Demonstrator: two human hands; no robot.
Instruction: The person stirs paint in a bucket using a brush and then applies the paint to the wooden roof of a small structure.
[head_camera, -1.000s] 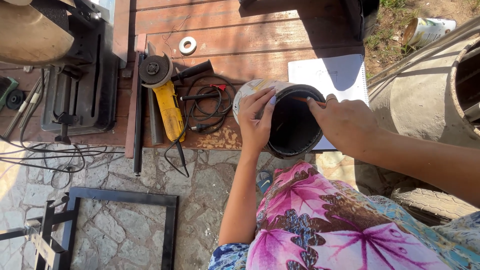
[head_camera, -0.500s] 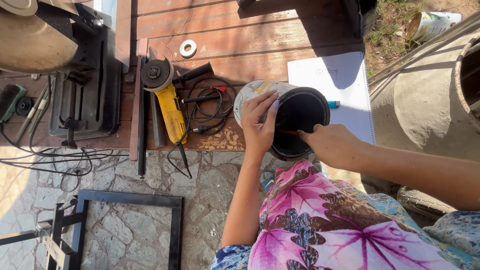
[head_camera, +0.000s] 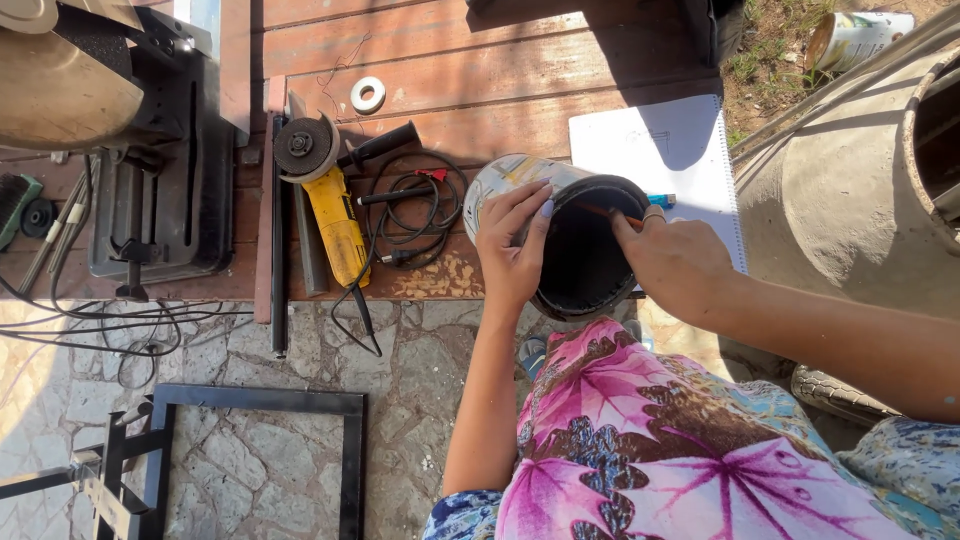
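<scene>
My left hand (head_camera: 513, 250) grips the side of a round tin can (head_camera: 575, 262) with a dark inside, tilted so its open mouth faces me, resting against my lap. My right hand (head_camera: 672, 262) sits at the can's right rim and pinches a thin orange pencil (head_camera: 606, 212) that reaches across the upper rim of the opening. A blue pen or marker (head_camera: 661, 200) lies just behind the right hand on a white spiral notebook (head_camera: 668, 150).
A yellow angle grinder (head_camera: 325, 205) with a coiled black cord lies on the wooden deck (head_camera: 480, 70), with a tape roll (head_camera: 368, 94) behind it. A chop saw stands at left. A black metal frame (head_camera: 350, 450) lies on stone paving. A concrete mixer drum (head_camera: 850, 190) is at right.
My right hand has moved from the can's upper right rim down to its right side and now holds the pencil at the rim. The can tilted slightly.
</scene>
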